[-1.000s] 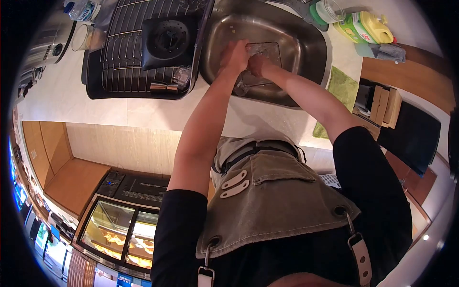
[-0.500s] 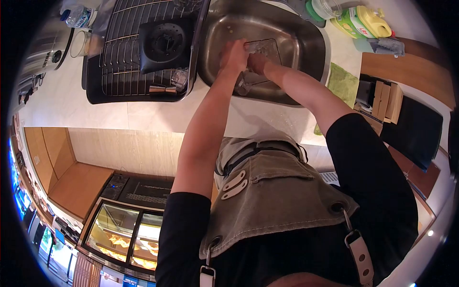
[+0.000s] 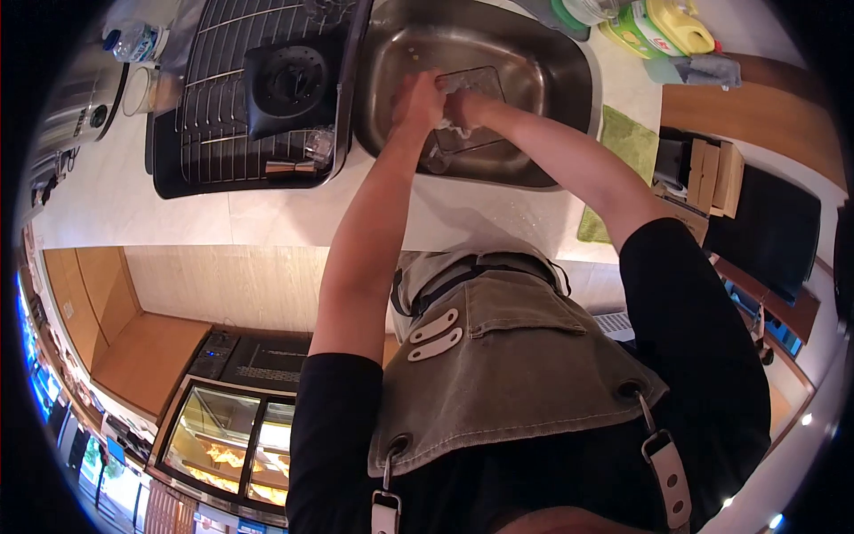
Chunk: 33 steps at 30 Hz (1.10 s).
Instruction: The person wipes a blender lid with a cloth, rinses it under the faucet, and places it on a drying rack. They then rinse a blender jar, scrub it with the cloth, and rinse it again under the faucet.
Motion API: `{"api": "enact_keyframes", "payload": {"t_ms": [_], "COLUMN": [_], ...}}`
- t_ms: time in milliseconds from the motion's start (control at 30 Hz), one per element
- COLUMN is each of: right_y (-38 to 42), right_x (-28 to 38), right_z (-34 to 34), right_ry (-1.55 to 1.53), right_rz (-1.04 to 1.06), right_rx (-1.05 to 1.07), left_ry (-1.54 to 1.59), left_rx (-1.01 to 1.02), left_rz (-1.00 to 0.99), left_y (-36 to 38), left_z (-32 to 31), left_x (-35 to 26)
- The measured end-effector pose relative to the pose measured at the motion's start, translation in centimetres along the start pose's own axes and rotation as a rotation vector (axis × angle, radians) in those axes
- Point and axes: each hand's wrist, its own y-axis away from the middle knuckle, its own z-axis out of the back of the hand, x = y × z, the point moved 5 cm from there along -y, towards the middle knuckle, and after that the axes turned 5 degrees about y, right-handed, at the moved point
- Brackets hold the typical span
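Both my hands are down inside the stainless steel sink (image 3: 551,84). My left hand (image 3: 418,100) is closed at the left edge of a clear square plastic container (image 3: 483,80), which lies tilted low in the basin. My right hand (image 3: 469,109) is curled over the inside of the container, its fingers bent down and mostly hidden. Whitish foam or a pale wet material (image 3: 458,130) shows below the right fingers; I cannot tell what that hand grips. At the container's near corner, a small clear piece (image 3: 438,161) sits near the sink wall.
Left of the sink stands a black dish rack (image 3: 213,120) with a black square dish (image 3: 294,84) and a small clear cup (image 3: 318,144). A green cloth (image 3: 628,142) lies to the right. Behind it are a yellow detergent bottle (image 3: 680,31) and a glass jar (image 3: 589,9).
The whole view has shifted slightly. My right hand has moved a little within the container, and whitish material now shows beneath its fingers. My left hand stays at the container's edge.
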Motion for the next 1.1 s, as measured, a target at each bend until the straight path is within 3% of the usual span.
{"api": "enact_keyframes", "payload": {"t_ms": [67, 167, 267, 367, 467, 667, 800, 867, 967, 1100], "right_y": [5.4, 5.6, 4.9, 2.4, 2.2, -2.6, 0.2, -0.6, 1.0, 2.2], "right_x": [1.1, 1.0, 2.0, 2.3, 2.0, 0.4, 0.7, 0.6, 2.1, 1.3], "right_z": [5.0, 4.6, 2.8, 1.5, 1.8, -2.2, 1.4, -0.2, 1.6, 2.3], "right_ry": [-0.184, -0.295, 0.048, 0.100, 0.014, -0.016, -0.062, -0.065, 0.033, -0.088], "right_rz": [-0.144, -0.128, 0.009, -0.070, -0.109, -0.041, -0.070, -0.051, 0.011, -0.102], "right_rx": [-0.216, -0.353, -0.359, -0.037, 0.006, -0.074, -0.088, -0.205, -0.141, -0.279], "left_ry": [0.025, -0.046, -0.067, -0.064, 0.033, -0.006, -0.052, -0.088, -0.084, -0.061], "left_rx": [-0.024, -0.016, 0.001, -0.013, -0.047, -0.083, -0.114, -0.121, -0.123, -0.073], "left_rz": [-0.020, 0.018, 0.035, 0.022, -0.080, -0.048, -0.170, -0.139, -0.128, -0.023], "left_y": [-0.6, -0.3, 0.6, 0.4, -2.3, 0.5, 0.4, 0.4, 0.1, 1.4], "left_z": [-0.7, -0.1, 0.7, 0.6, -2.9, 0.5, 0.1, 0.3, 0.1, 1.5], "left_x": [1.2, 0.2, -0.8, -0.7, 3.2, -0.3, 0.0, -0.4, 0.2, -1.9]}}
